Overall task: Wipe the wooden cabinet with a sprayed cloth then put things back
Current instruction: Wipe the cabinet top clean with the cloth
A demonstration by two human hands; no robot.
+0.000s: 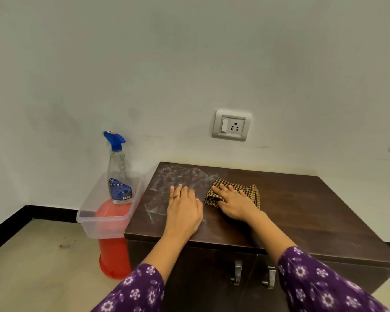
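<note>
Wiping step in hand, judged from the layout. Right hand (235, 202) lies palm-down on the checked cloth (239, 191), fingers (221, 190) spread narrow and flat, pressing the cloth to the wooden cabinet (302, 212) top rather than pinching it; a fold of cloth wraps under the thumb side, which likely keeps it from slipping during a stroke. Left hand (184, 209) rests flat and empty on the bare top just left of the cloth, fingers close together, 1 ring visible; probably bracing the body. Cloth sits bunched, long axis running left-right across the top, its far corner pointing away past the right fingertips toward the wall. Beyond and left of the left fingertips the surface shows a pale dusty or streaked film (178, 176); right of the cloth the wood looks darker and cleaner. Spray bottle (118, 174) stands upright, nozzle pointing left, well left of both hands, in a clear plastic tub (92, 218) on a red stool (114, 253), presumably parked clear of the wiping area. Put-back not yet begun.
</note>
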